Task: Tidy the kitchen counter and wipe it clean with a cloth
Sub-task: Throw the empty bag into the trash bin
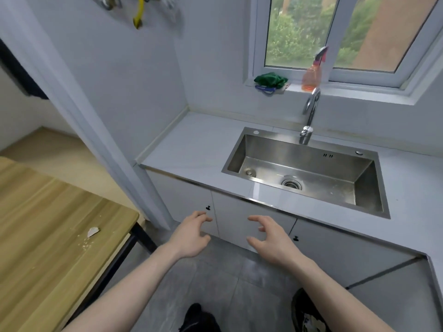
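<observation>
- Both hands hover empty before the cabinet doors, below the counter (191,149) edge: left hand (191,236) and right hand (271,240) with fingers loosely spread.
- The green cloth (271,79) lies bunched on the windowsill, left of the spray bottle (311,75), well beyond either hand.
- It looks soft and light; pinching the top of the bunch should lift it.

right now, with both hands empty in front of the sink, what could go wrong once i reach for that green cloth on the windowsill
1. The green cloth lies on the windowsill close to the orange spray bottle; a hasty reach might topple the bottle toward the sink.
2. The faucet stands just below the sill, so an arm could knock it.
3. Something blue sits under the cloth and may get dragged off with it.
</observation>
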The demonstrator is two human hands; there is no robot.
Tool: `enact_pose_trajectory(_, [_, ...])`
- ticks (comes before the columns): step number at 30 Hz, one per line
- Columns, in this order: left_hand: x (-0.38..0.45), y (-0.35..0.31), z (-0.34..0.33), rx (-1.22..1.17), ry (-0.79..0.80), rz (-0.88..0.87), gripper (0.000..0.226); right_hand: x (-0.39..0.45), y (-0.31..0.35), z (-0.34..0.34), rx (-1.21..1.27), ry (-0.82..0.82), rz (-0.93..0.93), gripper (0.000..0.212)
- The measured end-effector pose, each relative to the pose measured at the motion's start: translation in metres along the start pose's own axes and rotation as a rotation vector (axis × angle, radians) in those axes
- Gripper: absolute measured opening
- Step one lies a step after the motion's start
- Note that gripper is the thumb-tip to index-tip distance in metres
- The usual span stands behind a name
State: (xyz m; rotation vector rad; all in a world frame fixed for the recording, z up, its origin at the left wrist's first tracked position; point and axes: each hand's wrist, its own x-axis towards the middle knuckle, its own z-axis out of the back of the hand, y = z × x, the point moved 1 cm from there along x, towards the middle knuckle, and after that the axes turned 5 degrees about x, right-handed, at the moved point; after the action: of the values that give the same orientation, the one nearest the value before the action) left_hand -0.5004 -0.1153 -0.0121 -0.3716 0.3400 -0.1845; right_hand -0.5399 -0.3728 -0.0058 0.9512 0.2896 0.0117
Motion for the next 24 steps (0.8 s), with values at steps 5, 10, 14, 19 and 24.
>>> enact_pose_trajectory(5, [-0.002,0.106,0.019,-0.009,-0.029,0.227,0.060,0.038,0.036,-0.044,-0.089,0.092,0.046,0.051])
enact_pose_trajectory(10, [0.001,0.229,0.035,0.019,0.006,0.414,0.057,0.081,0.073,-0.102,-0.117,0.126,0.048,0.051])
enact_pose_trajectory(14, [0.004,0.318,0.044,0.049,0.094,0.514,0.061,0.110,0.109,-0.162,-0.122,0.157,0.021,0.051])
enact_pose_trajectory(19, [0.015,0.399,0.039,0.143,0.239,0.607,0.069,0.130,0.137,-0.221,-0.132,0.185,-0.025,0.056])
enact_pose_trajectory(24, [0.024,0.440,0.036,0.157,0.326,0.653,0.072,0.136,0.149,-0.247,-0.118,0.166,-0.087,0.056])
